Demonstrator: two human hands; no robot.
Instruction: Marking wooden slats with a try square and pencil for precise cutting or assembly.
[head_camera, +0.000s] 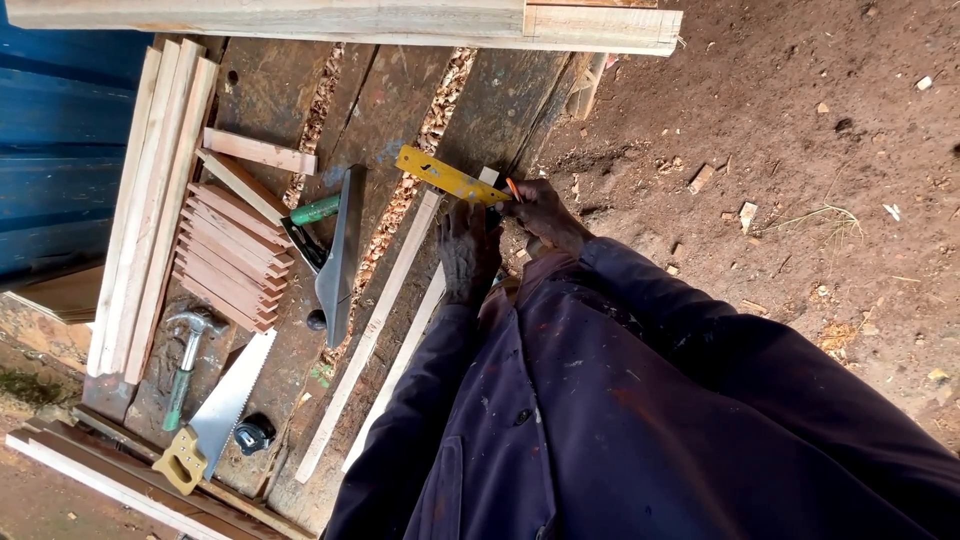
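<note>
while your left hand (468, 250) presses flat, fingers spread, on the yellow try square (447, 176), the blade stays seated across the narrow wood strip (385, 305) so the line runs true. your right hand (545, 212) pinches an orange pencil (513, 188) between thumb and fingers, tip held against the square's edge at the strip's far end. the strip lies lengthwise on the dark plank surface (270, 90), beside a second strip (405, 360), which keeps both flat for marking. within reach to your left lie a handsaw (215, 415), a claw hammer (188, 350), a green-handled trowel (335, 250), a tape measure (255, 433) and a stack of short cut battens (232, 255).
</note>
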